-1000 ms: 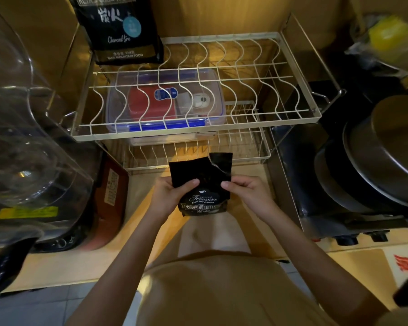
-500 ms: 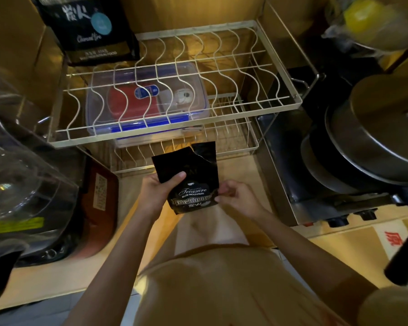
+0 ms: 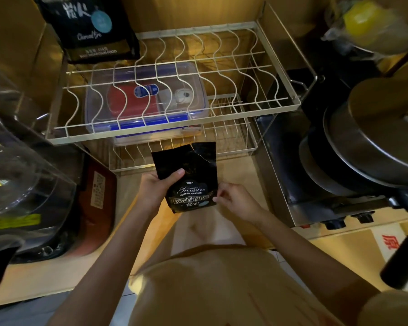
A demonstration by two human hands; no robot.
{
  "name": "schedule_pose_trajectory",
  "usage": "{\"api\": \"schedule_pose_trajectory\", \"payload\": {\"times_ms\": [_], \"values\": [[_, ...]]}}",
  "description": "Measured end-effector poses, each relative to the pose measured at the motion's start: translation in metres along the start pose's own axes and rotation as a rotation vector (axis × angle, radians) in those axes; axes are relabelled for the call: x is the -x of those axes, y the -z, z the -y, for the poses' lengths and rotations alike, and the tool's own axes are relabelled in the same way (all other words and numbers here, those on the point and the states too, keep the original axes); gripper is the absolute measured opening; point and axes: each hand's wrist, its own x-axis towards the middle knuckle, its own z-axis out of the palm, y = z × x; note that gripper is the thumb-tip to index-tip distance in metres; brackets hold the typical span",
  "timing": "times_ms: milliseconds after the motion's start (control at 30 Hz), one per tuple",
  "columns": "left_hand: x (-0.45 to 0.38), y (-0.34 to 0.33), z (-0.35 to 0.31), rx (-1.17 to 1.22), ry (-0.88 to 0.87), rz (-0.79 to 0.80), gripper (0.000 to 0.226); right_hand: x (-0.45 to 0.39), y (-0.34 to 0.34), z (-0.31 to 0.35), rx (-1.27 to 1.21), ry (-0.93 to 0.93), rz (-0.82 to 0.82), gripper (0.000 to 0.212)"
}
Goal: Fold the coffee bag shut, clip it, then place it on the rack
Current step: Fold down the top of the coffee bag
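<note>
A small black coffee bag (image 3: 193,168) with a torn, unfolded top is held upright in front of the wire rack (image 3: 174,74). My left hand (image 3: 156,188) grips its left side, thumb across the front. My right hand (image 3: 233,198) pinches the bag's lower right corner with its fingertips. The rack has two tiers; the upper tier of wavy wires stands just beyond the bag. I see no clip in either hand.
A larger black coffee bag (image 3: 90,27) stands on the rack's back left. A clear lidded box (image 3: 146,100) sits on the lower tier. A steel pot with lid (image 3: 372,137) is at the right, a clear container (image 3: 17,165) at the left.
My right hand has slid from the bag's upper right edge down to its lower right corner. The bag has tilted slightly.
</note>
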Motion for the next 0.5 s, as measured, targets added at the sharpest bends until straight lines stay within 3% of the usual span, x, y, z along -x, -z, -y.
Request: {"api": "schedule_pose_trajectory", "payload": {"times_ms": [67, 133, 200, 400, 500], "values": [[-0.001, 0.001, 0.001, -0.015, 0.005, 0.007, 0.003, -0.001, 0.011, 0.007, -0.087, -0.039, -0.002, 0.034], [0.000, 0.002, 0.002, -0.035, 0.013, 0.017, 0.005, -0.003, 0.026, 0.021, -0.336, -0.075, -0.083, 0.063], [0.002, 0.001, 0.003, -0.013, 0.025, 0.034, 0.010, -0.007, 0.039, 0.036, -0.532, -0.059, -0.091, 0.071], [0.007, 0.004, 0.007, 0.015, 0.011, 0.037, 0.027, -0.017, 0.043, 0.048, -0.657, -0.052, 0.068, 0.038], [0.010, 0.008, 0.009, 0.044, 0.003, -0.005, 0.013, -0.017, 0.036, 0.042, -0.663, -0.087, 0.013, 0.028]]}}
